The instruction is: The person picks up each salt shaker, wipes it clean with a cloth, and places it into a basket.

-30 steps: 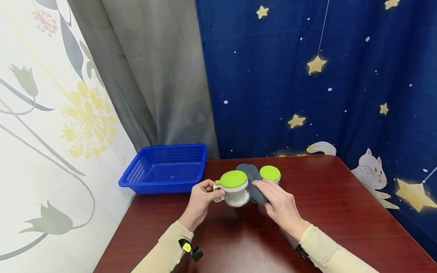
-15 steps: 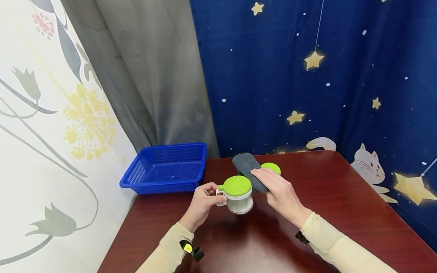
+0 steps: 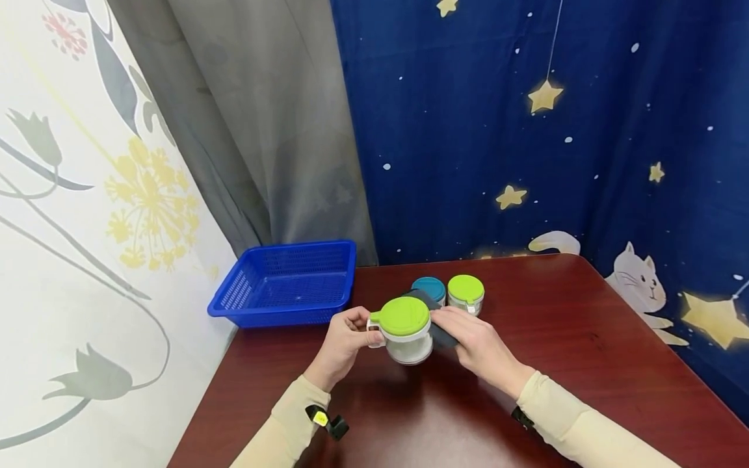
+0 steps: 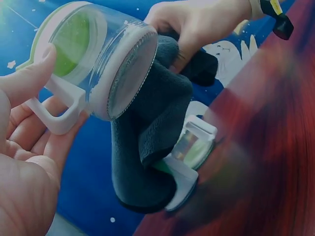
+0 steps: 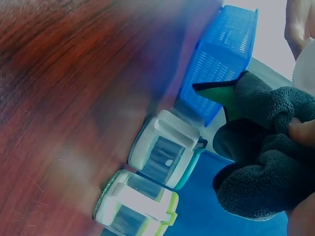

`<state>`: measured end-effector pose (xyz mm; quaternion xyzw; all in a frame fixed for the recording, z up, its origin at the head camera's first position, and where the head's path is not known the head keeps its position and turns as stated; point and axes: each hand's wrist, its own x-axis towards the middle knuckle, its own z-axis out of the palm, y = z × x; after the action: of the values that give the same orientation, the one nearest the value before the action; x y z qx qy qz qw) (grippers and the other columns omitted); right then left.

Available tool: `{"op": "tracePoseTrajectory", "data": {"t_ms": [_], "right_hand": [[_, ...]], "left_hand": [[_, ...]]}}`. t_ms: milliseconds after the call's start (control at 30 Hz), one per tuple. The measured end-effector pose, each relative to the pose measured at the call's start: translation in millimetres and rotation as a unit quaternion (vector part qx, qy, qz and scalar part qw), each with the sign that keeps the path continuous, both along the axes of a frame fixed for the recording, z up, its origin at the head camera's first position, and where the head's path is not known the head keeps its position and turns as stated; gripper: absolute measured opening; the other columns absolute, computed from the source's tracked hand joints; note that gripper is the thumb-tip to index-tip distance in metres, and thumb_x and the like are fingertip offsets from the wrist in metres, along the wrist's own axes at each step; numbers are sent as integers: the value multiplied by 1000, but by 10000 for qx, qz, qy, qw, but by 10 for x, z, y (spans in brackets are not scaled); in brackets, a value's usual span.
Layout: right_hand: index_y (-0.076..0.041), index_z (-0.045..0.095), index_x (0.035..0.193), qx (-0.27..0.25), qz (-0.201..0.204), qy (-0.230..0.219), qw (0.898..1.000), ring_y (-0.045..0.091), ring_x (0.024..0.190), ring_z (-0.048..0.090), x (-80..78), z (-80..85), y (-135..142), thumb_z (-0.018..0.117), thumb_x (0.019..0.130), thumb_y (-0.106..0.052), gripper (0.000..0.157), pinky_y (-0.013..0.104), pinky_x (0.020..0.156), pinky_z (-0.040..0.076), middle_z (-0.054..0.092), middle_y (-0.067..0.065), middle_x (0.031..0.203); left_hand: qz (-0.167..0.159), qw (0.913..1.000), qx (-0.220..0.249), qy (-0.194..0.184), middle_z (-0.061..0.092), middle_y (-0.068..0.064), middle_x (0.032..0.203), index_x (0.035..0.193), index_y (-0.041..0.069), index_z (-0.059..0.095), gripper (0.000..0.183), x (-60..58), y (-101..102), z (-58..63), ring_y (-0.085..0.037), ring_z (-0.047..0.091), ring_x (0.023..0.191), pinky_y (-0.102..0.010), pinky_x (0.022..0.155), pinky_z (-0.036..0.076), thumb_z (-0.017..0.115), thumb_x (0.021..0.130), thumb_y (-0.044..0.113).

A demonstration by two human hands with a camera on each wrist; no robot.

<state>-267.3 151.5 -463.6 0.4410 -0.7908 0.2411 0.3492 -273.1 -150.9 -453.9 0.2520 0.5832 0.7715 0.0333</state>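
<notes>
One jar (image 3: 405, 330), pinched by its handle (image 4: 61, 127) in your left hand (image 3: 342, 341), seemingly keeping its sides exposed; your right hand (image 3: 482, 344) grips the cloth (image 4: 147, 108) alongside.

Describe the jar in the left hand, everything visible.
The jar has a clear glass or plastic body, a green lid on top, a white collar, a white loop handle and a finely ridged rim round its base. The left hand pinches the handle, holding it above the table. A dark grey cloth in the right hand is at its base; contact is unclear. Any contents: can't tell.
</notes>
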Motion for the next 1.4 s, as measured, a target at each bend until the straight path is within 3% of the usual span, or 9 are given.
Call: {"op": "tracePoseTrajectory", "data": {"t_ms": [367,600,733,933,1167,1400], "right_hand": [[-12,59,139,-209,149,-179,9995,24,122,59,11,-22,-29,49,70,17,75,29,106,42,62,4,135],[-13,61,134,-526,138,-429,9976,19,120,59,14,83,-65,55,72,18,70,23,105,41,61,1,132],[-11,64,131,-838,390,-400,9949,22,117,61,-14,164,-97,61,74,19,64,24,105,42,64,4,129],[-10,67,130,-982,584,-347,9928,24,117,63,-16,201,-129,69,76,16,60,28,107,41,67,4,127],[-18,65,133,-808,262,-986,9915,16,116,63,-11,74,-90,66,78,14,63,23,102,44,66,-4,127],[-27,65,131,-712,-230,-1424,9870,11,111,63,34,-33,-3,70,77,9,65,22,92,50,65,-9,125]], "left_hand": [[-12,9999,50,93,73,-9,87,91,0,63,25,-8,-41,-36,-14,68,74,-28,68,58,85,79,4],[-465,9989,-38,64,72,-5,85,90,3,64,25,-10,-56,-59,-11,65,74,-25,67,56,86,79,8],[-795,9965,-103,218,71,-2,83,91,6,68,22,-2,-39,-73,-9,63,73,-23,64,54,87,78,9],[-884,9955,-120,305,69,-1,80,89,5,68,21,10,-40,-79,-9,61,70,-22,62,53,86,79,7],[-619,9979,-8,203,68,-2,81,91,4,66,21,30,-21,-74,-9,61,71,-22,62,52,84,81,6],[491,9987,125,59,71,-7,84,90,0,62,18,16,12,-52,-13,65,77,-25,67,55,79,84,-1]]}}
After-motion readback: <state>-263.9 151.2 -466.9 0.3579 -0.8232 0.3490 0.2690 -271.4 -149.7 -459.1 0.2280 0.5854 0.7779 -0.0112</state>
